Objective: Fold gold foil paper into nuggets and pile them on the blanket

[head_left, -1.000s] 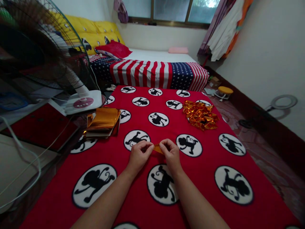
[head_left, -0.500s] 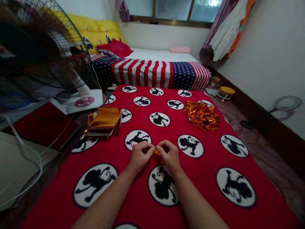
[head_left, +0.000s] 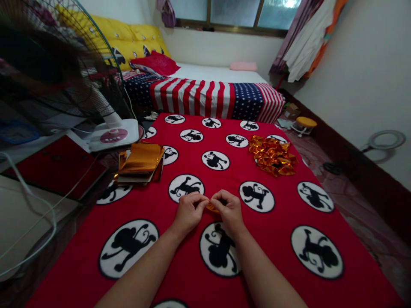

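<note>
Between my fingertips is a small folded piece of gold foil paper (head_left: 212,207), mostly hidden by the fingers. My left hand (head_left: 192,209) pinches it from the left, thumb against forefinger. From the other side my right hand (head_left: 227,208) pinches it too, the two hands almost touching. A stack of flat gold foil sheets (head_left: 141,160) lies on the cloth to the left, its edges uneven. Over to the right rests a heap of folded gold foil pieces (head_left: 272,156), shiny and crumpled in outline.
Under my hands spreads a red cloth (head_left: 266,252) with round monkey prints. At the left stands an electric fan (head_left: 114,130), its blades blurred. Beyond the cloth is a bed (head_left: 205,96) with a striped and starred cover. A yellow-topped stool (head_left: 306,122) stands near the right wall.
My fingertips have drawn slightly closer together on the foil piece, and its visible part now sits a little lower between them. The sheets and the heap lie as before.
</note>
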### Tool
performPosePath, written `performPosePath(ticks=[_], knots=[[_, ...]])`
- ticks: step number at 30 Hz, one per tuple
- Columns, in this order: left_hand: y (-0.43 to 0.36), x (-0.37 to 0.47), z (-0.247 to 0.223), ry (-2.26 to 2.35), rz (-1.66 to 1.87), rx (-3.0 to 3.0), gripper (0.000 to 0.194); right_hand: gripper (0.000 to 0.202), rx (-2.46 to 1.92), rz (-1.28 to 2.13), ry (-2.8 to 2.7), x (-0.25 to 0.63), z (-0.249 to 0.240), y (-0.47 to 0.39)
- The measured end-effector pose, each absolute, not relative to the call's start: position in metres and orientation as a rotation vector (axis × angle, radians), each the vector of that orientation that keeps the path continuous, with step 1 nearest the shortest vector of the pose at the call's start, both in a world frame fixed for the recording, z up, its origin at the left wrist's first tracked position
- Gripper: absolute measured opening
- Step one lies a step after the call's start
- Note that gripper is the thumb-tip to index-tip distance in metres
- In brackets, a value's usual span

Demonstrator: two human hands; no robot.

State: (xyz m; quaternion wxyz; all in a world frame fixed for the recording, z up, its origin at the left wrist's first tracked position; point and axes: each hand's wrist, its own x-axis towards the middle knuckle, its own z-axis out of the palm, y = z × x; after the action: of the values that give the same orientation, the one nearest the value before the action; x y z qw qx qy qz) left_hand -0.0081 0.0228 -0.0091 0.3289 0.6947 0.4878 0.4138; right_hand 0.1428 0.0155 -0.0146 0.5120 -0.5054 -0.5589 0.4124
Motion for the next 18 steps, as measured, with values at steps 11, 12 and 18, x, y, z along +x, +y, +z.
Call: performPosePath(ticks=[11, 12, 18], knots=[[0.031, -0.018, -0.023, 1.392, 1.363, 1.172, 0.027, 0.026, -1.105, 1.094, -1.080, 0.148, -0.016, 0.020], [0.032, -0.017, -0.025, 1.393, 1.401, 1.111, 0.029, 0.022, -1.124, 1.111, -1.081, 0.147, -0.016, 0.020], [0.033, -0.011, -0.025, 1.350, 1.484, 1.003, 0.034, 0.020, -1.143, 1.168, -1.053, 0.125, -0.008, 0.017]])
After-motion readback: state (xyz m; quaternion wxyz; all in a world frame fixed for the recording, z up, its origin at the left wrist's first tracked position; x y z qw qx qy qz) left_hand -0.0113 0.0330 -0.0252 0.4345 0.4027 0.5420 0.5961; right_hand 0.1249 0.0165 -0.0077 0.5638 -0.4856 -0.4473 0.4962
